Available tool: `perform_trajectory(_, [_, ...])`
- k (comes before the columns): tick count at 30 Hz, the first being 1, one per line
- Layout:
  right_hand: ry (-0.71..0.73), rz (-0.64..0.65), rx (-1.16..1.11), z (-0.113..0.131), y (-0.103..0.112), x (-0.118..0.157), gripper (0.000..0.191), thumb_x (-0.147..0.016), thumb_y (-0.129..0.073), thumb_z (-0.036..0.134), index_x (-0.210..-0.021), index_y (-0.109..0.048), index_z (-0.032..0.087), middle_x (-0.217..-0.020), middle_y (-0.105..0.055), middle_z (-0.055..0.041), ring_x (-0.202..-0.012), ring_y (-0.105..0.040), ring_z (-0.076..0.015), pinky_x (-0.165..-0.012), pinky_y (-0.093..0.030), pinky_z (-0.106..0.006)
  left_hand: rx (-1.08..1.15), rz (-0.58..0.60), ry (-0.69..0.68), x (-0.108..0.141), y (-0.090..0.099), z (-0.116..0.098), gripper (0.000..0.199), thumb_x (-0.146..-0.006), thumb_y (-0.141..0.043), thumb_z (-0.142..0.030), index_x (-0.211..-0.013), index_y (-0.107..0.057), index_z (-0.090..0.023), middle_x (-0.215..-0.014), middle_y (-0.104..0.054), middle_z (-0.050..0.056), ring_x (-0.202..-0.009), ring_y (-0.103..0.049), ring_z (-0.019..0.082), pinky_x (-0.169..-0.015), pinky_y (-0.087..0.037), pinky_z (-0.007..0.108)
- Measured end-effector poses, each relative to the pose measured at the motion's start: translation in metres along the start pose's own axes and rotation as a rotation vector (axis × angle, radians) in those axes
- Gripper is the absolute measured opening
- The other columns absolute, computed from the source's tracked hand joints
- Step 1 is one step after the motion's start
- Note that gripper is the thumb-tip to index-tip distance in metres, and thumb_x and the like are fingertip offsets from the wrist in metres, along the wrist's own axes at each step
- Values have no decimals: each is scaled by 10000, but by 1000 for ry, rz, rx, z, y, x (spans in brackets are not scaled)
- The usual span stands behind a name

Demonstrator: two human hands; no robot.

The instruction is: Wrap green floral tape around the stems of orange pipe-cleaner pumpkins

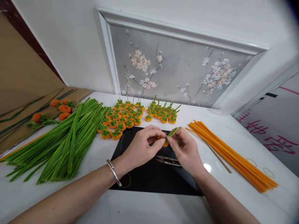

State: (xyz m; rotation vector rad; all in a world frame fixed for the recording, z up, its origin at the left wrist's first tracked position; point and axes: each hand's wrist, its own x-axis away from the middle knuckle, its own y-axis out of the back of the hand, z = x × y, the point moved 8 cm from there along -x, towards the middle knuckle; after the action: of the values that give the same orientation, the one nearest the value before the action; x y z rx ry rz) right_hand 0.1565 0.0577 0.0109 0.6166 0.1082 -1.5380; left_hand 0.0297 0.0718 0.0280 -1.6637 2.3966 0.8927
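Note:
Over a black mat, my left hand and my right hand meet with their fingertips pinched together. Between them is a small orange pipe-cleaner pumpkin, mostly covered by the fingers. A green pipe-cleaner piece sticks up from it beside my right thumb and index finger. Both hands are closed on this small work. Thread snips lie on the mat just below the fingers, their right end partly behind my right hand. A silver bracelet circles my left wrist.
Green pipe cleaners lie in a large pile at the left. Finished orange pumpkins with green tops stand in rows behind the mat, with another group to their right. Orange pipe cleaners and a thin stick lie at the right.

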Motion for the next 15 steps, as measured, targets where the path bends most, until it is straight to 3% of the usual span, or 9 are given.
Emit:
perform_trajectory(4, [39,0,54,4,-2,1,150,-879,-541,227,-752,-464,202,-738,-481,11,-638,-467,-120,-545,-387,-238,2,-15,8,0,0,2,114,-810,-556,-119,-792,-668,-137,-908,-614,50,-824,-594,139,-693,-477,230])
perform_trajectory(8, [83,34,71,6,-2,-2,57,-883,-521,182,-829,-526,200,-809,-534,-10,-726,-521,-136,-632,-427,-249,19,-16,38,-1,2,4,120,-815,-550,-124,-775,-663,-132,-873,-624,46,-793,-584,139,-702,-465,249])
perform_trajectory(15, [144,54,143,10,0,-3,106,-876,-532,146,-790,-553,205,-837,-557,-13,-751,-535,-141,-646,-424,-254,21,0,71,-2,2,5,131,-830,-532,-153,-744,-630,-137,-823,-601,28,-749,-547,132,-674,-429,255])
